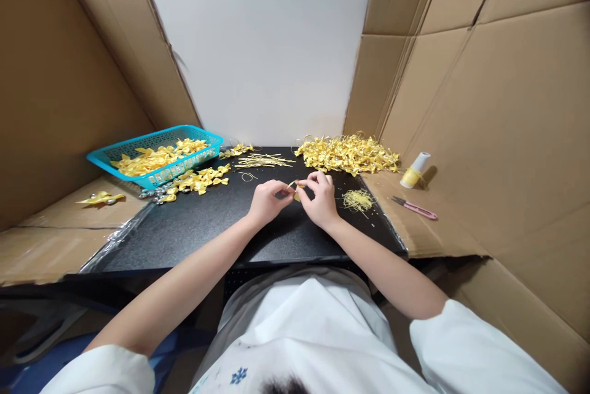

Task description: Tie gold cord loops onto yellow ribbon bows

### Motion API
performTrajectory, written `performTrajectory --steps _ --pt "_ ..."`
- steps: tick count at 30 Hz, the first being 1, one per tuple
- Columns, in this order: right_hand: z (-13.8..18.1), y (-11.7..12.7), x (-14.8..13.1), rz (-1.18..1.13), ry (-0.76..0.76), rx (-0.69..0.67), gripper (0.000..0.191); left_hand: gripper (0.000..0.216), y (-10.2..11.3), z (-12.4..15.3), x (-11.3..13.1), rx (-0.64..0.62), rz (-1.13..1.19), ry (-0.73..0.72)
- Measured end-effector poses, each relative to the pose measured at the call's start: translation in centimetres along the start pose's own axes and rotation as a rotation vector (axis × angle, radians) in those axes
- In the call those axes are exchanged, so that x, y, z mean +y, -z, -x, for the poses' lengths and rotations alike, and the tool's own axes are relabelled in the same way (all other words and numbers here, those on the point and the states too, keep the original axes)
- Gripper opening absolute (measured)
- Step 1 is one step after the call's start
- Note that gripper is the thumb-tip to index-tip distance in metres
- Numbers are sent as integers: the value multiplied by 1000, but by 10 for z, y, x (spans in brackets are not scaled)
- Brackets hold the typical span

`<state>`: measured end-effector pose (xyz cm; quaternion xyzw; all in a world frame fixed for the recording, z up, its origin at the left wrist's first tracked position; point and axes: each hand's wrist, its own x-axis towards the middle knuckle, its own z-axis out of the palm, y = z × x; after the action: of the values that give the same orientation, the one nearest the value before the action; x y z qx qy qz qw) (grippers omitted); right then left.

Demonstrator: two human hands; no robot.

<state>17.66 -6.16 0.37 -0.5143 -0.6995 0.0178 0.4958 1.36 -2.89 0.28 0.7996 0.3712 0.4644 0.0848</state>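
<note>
My left hand (266, 200) and my right hand (321, 198) meet over the middle of the black table (207, 228). Both pinch a small yellow ribbon bow (297, 189) held between their fingertips, just above the surface. A thin gold wire end sticks up from the bow between the two hands. Straight gold wire pieces (263, 161) lie on the table beyond my hands. A heap of yellow bows with gold ties (348, 154) sits at the far right of the table.
A teal basket (159, 157) with yellow ribbon pieces stands at the far left, loose bows (199, 180) beside it. A small pile of yellow trimmings (357, 199), a yellow thread spool (413, 171) and pink snips (415, 207) lie right. Cardboard walls enclose both sides.
</note>
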Motion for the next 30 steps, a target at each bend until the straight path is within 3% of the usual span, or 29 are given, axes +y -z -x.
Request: performTrajectory --steps 7,15,24,30 --pt "-3 -11 11 -48 -115 -155 13 16 -1 0 -4 -61 -71 -81" --pt "-2 -15 12 -42 -109 -110 12 11 -3 -1 -5 -96 -12 -71" --pt "-4 -10 16 -129 -100 -211 11 13 -1 -1 -8 -92 -34 -105" --pt "-5 -12 17 -136 -100 -188 9 16 -1 0 -13 -58 -29 -213"
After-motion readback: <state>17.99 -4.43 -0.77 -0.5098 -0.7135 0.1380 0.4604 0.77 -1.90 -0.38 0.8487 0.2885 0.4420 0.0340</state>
